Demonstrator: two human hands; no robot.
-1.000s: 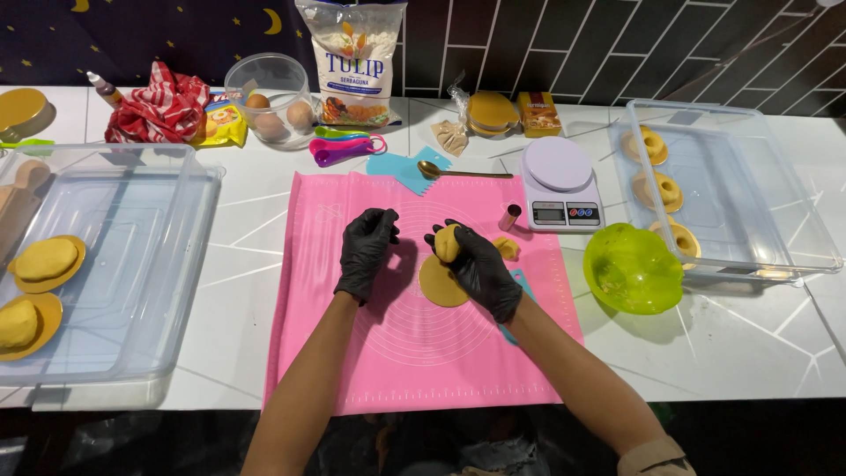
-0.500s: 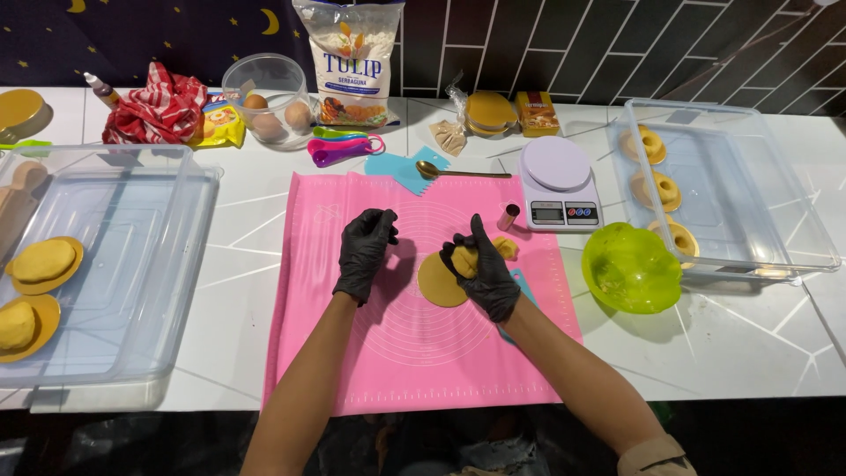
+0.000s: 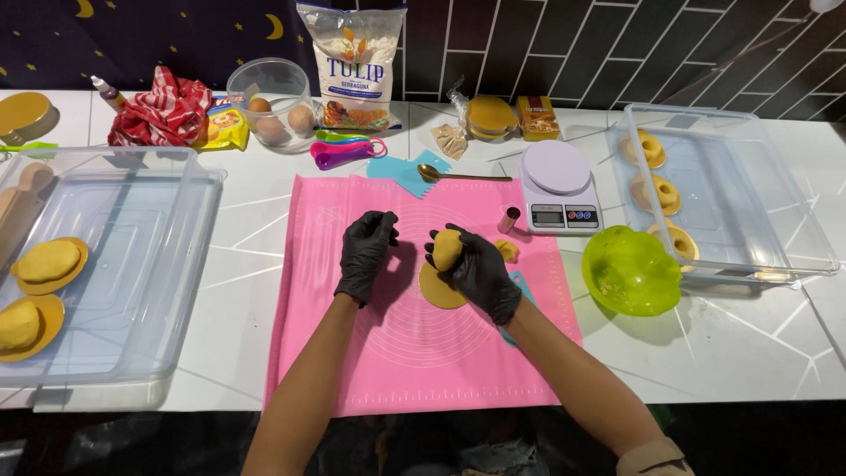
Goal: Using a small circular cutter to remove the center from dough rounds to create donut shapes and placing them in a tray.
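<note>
Both my hands wear black gloves over a pink silicone mat [image 3: 414,353]. My right hand [image 3: 476,271] grips a yellow dough ball [image 3: 447,249], held just above a flat round dough disc [image 3: 437,289] on the mat. My left hand [image 3: 365,254] hovers beside it with fingers curled loosely and nothing in it. A small dough scrap [image 3: 508,251] and a small metal ring cutter [image 3: 508,220] lie just right of my right hand. A blue scraper [image 3: 518,286] peeks out from under my right wrist.
A white kitchen scale [image 3: 557,187] and lime-green bowl [image 3: 629,270] sit right of the mat. A clear bin [image 3: 775,238] on the right holds ring-shaped dough pieces; a clear bin [image 3: 132,291] on the left holds dough mounds on discs. Flour bag [image 3: 351,66], egg bowl [image 3: 269,106], measuring spoons [image 3: 345,148], gold spoon [image 3: 458,175] stand behind.
My right hand turned the dough ball and shifted slightly left and up over the disc. My left hand stayed in place.
</note>
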